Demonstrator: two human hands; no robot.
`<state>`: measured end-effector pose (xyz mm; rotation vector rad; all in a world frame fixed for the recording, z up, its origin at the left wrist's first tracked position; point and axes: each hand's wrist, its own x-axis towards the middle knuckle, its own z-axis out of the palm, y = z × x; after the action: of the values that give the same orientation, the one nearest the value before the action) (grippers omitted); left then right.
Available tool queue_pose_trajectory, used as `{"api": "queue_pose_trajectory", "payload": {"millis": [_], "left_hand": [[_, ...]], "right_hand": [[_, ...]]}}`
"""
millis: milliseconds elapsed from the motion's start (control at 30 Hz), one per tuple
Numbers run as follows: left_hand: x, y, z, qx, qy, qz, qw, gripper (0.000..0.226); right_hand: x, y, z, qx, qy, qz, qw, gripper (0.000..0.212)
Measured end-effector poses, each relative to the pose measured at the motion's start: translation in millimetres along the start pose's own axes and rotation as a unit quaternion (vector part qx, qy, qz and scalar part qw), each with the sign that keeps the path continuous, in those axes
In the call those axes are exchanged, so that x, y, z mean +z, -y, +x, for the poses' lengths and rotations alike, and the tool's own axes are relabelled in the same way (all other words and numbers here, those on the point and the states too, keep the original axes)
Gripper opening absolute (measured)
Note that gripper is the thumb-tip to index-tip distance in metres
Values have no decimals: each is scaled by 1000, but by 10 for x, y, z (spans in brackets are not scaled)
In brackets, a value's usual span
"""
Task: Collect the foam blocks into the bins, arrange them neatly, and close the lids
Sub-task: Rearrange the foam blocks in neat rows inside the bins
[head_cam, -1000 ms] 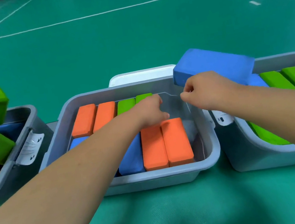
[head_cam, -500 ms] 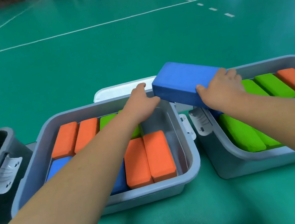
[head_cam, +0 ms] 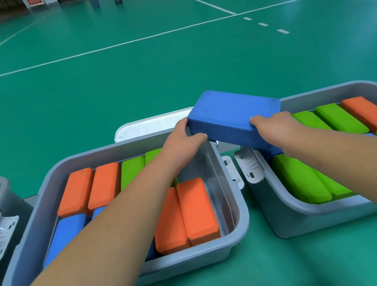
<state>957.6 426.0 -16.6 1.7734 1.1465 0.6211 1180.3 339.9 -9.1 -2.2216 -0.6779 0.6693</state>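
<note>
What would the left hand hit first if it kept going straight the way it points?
The left hand grips the blue block, so that comes first. Beyond it, probably the white lid behind the middle bin; depth is unclear.

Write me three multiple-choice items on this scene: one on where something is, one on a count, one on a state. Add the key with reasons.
1. The raised blue block is: A) over the adjoining far corners of the middle bin and right bin; B) lying inside the middle bin; C) lying inside the right bin.
2. Orange blocks showing in the middle bin: A) one; B) four; C) seven.
3. The middle bin is: A) shut; B) tipped over; C) open.
Key: 1 A, it hangs above both rims there. 2 B, two at the far left, two at the near right. 3 C, it stands upright and its blocks lie in plain sight.
</note>
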Motion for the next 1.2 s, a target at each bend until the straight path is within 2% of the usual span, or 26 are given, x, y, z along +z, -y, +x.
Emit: {"api": "queue_pose_trajectory", "payload": {"millis": [100, 200, 333, 533, 600, 667, 733, 800, 933, 1067, 1200], "left_hand": [[-7, -4, 7, -14, -14, 4, 1000, 66], [-34, -5, -16, -22, -25, 20, 999, 83], [-122, 17, -70, -19, -39, 56, 997, 91], [-333, 320, -202, -20, -14, 209, 978, 62], [-388, 452, -258, -6, 14, 262, 965, 49], [-424, 545, -303, 5, 35, 293, 955, 45], [-440, 584, -337, -3, 57, 295, 954, 56], [-446, 612, -346, -16, 79, 317, 945, 77], [-403, 636, -363, -42, 130, 416, 899, 110], [-362, 710, -387, -25, 153, 467, 871, 130], [-364, 744, -375, -21, 158, 492, 856, 135]], "right_hand": [[-54, -6, -1, 9, -17, 45, 999, 76], [-97, 11, -3, 11, -34, 73, 997, 72], [-57, 177, -135, -54, -67, 146, 986, 65], [161, 419, -395, -186, -44, 119, 974, 56], [197, 499, -506, -250, -50, 104, 961, 57], [223, 584, -597, -307, -56, 82, 946, 57], [260, 661, -656, -332, -64, 71, 938, 57], [328, 713, -727, -353, -70, 52, 931, 57], [457, 809, -883, -386, -73, -14, 920, 58], [570, 907, -947, -410, -76, -76, 906, 59], [660, 963, -886, -410, -76, -113, 902, 56]]}}
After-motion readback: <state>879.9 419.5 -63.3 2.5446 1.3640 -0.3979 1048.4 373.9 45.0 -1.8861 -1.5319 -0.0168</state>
